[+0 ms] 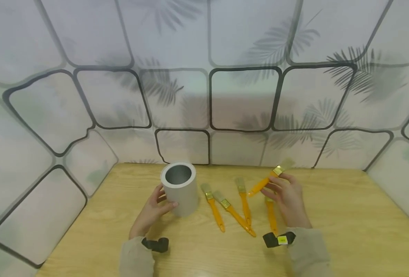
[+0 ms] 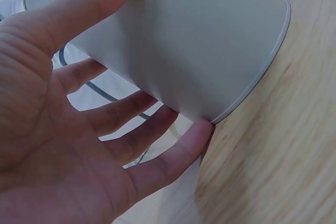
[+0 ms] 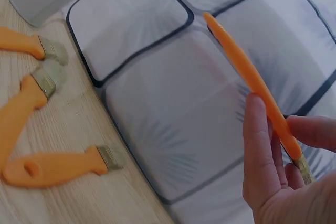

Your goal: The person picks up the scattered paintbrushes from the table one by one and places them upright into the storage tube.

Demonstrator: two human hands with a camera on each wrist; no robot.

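A grey-white cylindrical container [image 1: 187,200] with an open top and a thick rim stands on the table. My left hand [image 1: 154,209] holds its left side, thumb in front and fingers behind; the left wrist view shows the little finger at the container's bottom edge. My right hand [image 1: 289,196] pinches a paintbrush [image 1: 259,186] with an orange handle above the table. Its bristles point up and away to the right, and the handle end points left. In the right wrist view, the thumb and fingers grip the raised brush [image 3: 247,69] near its metal band.
Several similar paintbrushes lie between the hands: one [image 1: 216,213] nearest the container, a second [image 1: 239,219] crossing a third [image 1: 244,206], and another [image 1: 271,217] beneath the right hand. Patterned panels [image 1: 242,148] rise behind the wooden table [image 1: 197,254] and at both sides.
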